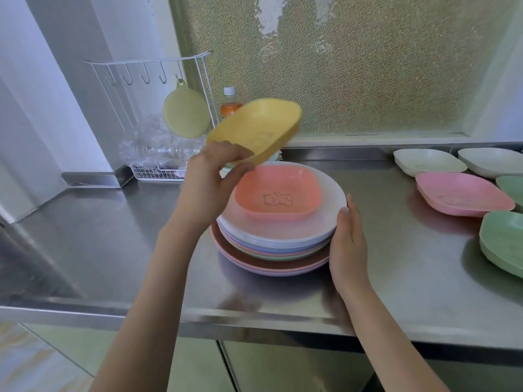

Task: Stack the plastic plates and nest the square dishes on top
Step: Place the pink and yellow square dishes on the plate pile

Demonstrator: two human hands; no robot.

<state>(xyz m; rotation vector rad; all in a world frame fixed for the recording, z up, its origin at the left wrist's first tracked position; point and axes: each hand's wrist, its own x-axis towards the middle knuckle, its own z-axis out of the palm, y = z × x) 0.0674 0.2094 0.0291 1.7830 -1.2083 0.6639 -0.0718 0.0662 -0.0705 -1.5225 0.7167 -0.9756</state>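
Note:
A stack of round plastic plates (pixel 283 244) in white, blue, green and pink stands mid-counter. On top of it lies an orange square dish (pixel 278 193) with a bear drawing. My left hand (pixel 210 179) grips a yellow square dish (pixel 256 128) by its near edge, tilted in the air above and behind the stack's left side. My right hand (pixel 348 236) rests flat against the stack's right rim, fingers straight, holding nothing. At the right lie loose square dishes: two white ones (pixel 428 162), a pink one (pixel 464 193) and green ones (pixel 502 241).
The steel counter (pixel 113 236) has its front edge close to me. At the back left stands a white wire rack (pixel 158 114) with hooks, a hanging green round pad, clear plastic items and an orange bottle (pixel 230 104). A textured wall panel lies behind.

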